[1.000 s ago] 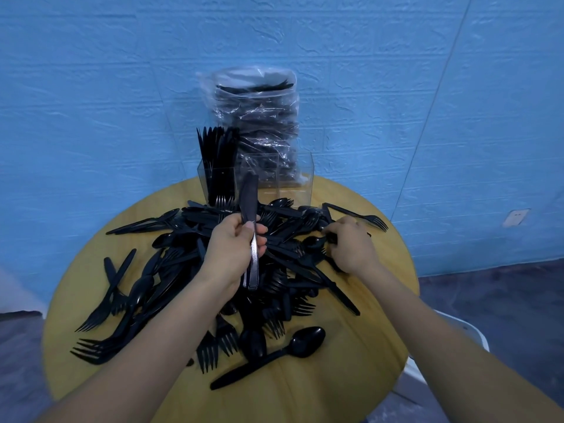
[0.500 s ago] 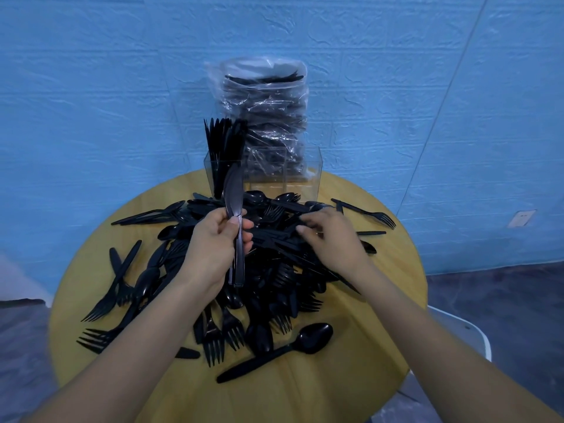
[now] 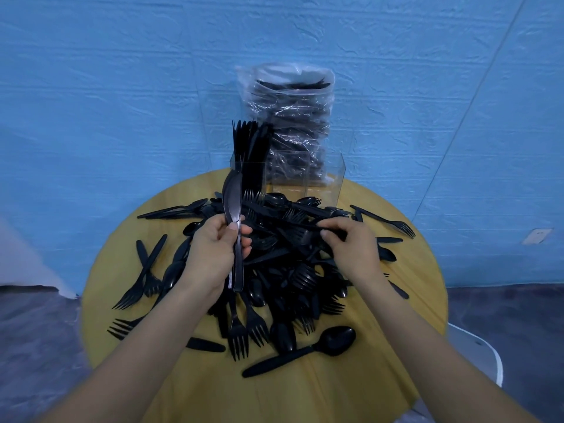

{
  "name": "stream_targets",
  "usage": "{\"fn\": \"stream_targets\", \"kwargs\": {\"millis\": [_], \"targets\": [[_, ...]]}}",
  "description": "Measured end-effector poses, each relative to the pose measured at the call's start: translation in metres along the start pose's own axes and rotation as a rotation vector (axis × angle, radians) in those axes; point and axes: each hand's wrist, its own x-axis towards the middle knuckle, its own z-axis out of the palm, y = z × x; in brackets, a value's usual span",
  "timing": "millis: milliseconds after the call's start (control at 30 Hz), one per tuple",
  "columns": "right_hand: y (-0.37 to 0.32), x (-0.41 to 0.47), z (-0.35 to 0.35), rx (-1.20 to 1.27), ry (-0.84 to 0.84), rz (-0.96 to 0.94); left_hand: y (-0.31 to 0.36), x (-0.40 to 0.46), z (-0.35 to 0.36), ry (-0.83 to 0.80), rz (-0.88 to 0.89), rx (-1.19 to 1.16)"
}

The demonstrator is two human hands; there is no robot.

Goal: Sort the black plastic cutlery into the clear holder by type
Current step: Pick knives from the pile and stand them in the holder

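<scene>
Upright, the knives (image 3: 234, 227) sat gripped in the left hand (image 3: 213, 254); the right hand (image 3: 351, 248) fingers pinched a piece from the pile (image 3: 283, 270).

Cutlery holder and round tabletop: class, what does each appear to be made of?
Cutlery holder: seemingly clear rigid plastic; the bag behind shows through its walls. Tabletop: apparently wood or a wood-look laminate; yellow-brown, smooth matte surface.

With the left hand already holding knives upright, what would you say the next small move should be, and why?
Probably lift the piece the right hand is pinching out of the pile and, if it is a knife, add it to the knives in the left hand. The clear holder has forks in its left compartment only.
</scene>
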Motion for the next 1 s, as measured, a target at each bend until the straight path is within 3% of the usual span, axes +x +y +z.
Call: {"fn": "stream_targets", "kwargs": {"millis": [267, 500, 633, 1000], "targets": [[-0.007, 0.002, 0.002, 0.282, 0.165, 0.131, 0.0, 0.004, 0.005, -0.007, -0.027, -0.045], [-0.046, -0.017, 0.022, 0.743, -0.039, 0.21, 0.008, 0.009, 0.022, -0.02, -0.07, -0.153], [-0.05, -0.028, 0.034, 0.628, -0.137, 0.213, 0.013, 0.006, 0.024, -0.035, -0.066, -0.22], [-0.061, -0.022, 0.041, 0.165, -0.284, -0.095, 0.016, 0.007, 0.012, -0.031, -0.038, -0.288]]}}
